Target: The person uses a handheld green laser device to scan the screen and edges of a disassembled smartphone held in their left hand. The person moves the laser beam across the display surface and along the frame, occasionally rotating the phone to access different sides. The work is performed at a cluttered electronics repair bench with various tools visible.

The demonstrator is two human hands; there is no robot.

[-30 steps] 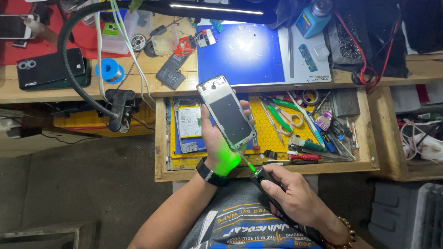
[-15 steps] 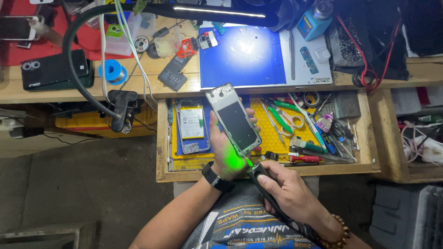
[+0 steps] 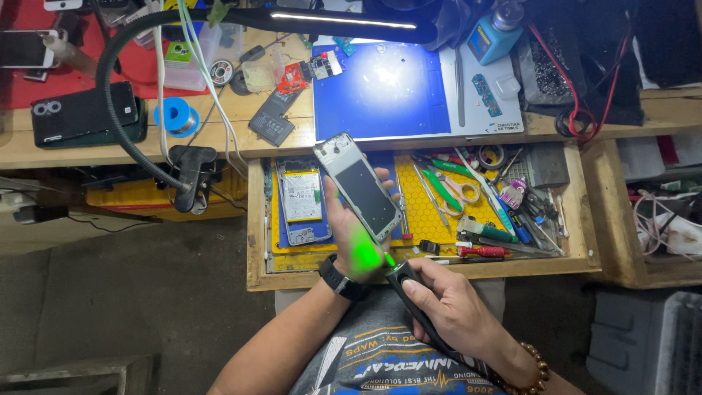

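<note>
Both hands are working close together over the open drawer (image 3: 256, 219). Left hand (image 3: 351, 238) is gripping a phone (image 3: 358, 186) from below, holding it tilted up above the drawer. Right hand (image 3: 446, 303) is closing around a dark powered screwdriver (image 3: 409, 292), and its tip is touching the near end of the phone, where a green light is glowing.

To do this well, the phone should be kept steady and the tool held straight on the small screw, with only a soft push so the tip is not slipping off.

Inside the drawer, on the left, another opened phone (image 3: 300, 201) is lying on a yellow mat (image 3: 431, 212). On the right, pliers, tweezers and a red-handled tool (image 3: 482, 251) are lying in a heap.

Farther away, on the bench (image 3: 241, 124), a blue mat (image 3: 380, 95) is shining under a lamp (image 3: 344, 20).
</note>
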